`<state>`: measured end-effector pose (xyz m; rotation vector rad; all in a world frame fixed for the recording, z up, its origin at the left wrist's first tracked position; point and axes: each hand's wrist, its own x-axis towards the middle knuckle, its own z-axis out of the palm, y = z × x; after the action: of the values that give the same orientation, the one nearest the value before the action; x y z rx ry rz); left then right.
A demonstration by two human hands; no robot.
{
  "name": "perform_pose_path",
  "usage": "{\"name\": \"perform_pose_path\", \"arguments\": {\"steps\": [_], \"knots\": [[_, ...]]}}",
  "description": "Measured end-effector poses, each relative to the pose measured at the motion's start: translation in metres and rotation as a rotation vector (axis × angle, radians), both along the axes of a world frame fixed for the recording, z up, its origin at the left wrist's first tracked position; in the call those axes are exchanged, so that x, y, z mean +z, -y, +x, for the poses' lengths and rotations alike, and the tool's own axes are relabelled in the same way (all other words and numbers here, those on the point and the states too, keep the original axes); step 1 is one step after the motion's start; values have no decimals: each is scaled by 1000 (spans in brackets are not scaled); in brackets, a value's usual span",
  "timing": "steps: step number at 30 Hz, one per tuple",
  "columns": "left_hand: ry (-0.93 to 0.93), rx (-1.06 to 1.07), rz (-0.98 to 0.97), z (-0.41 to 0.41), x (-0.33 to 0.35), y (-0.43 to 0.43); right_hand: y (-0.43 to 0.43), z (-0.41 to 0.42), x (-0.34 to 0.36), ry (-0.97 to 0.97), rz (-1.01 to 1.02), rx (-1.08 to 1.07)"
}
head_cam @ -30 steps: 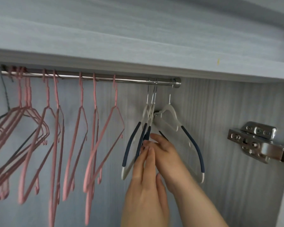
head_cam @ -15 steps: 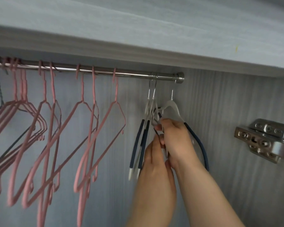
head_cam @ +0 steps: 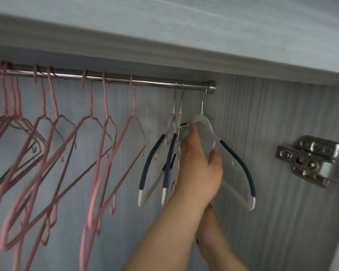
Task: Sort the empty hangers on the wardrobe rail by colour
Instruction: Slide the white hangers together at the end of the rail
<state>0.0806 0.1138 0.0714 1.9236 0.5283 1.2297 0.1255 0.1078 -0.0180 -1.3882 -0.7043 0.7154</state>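
Steel rail (head_cam: 155, 84) (head view, the only view): runs left to right under a pale grey shelf (head_cam: 164, 36) and ends in a round socket on the side panel.
Pink hangers (head_cam: 98, 153): thin wire type, hooked along the left and middle of the rail, several tilted and overlapping, blurred at the far left.
White-and-navy pair (head_cam: 145, 173): two broad hangers with navy shoulder grips, hanging close together just right of the last pink one.
End hanger (head_cam: 237, 165): same white-and-navy type, hooked on the rail beside the socket, apart from the pair.
Left hand (head_cam: 200, 163): back towards the camera, between the pair and the end hanger.
Left fingers (head_cam: 192, 130): pressed together along the end hanger's left shoulder; with the thumb on its front face they pinch it.
Right forearm (head_cam: 213, 237): rises behind the left wrist; the hand itself is hidden, finger state cannot be told.
Door hinge (head_cam: 311, 159): bright metal, screwed to the side panel, well right of the hangers.
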Motion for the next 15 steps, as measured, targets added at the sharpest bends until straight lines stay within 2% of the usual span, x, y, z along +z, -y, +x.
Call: {"name": "perform_pose_path", "arguments": {"steps": [2, 5, 10, 15], "knots": [[109, -8, -96, 14, 17, -14, 5, 2, -4, 5, -46, -20], [179, 132, -146, 22, 24, -42, 16, 4, -8, -114, 0, -5], [134, 331, -145, 10, 14, -73, 30, 6, -4, -139, 23, 28], [127, 485, -91, -16, 9, -93, 34, 0, -4, -53, 45, 60]]}}
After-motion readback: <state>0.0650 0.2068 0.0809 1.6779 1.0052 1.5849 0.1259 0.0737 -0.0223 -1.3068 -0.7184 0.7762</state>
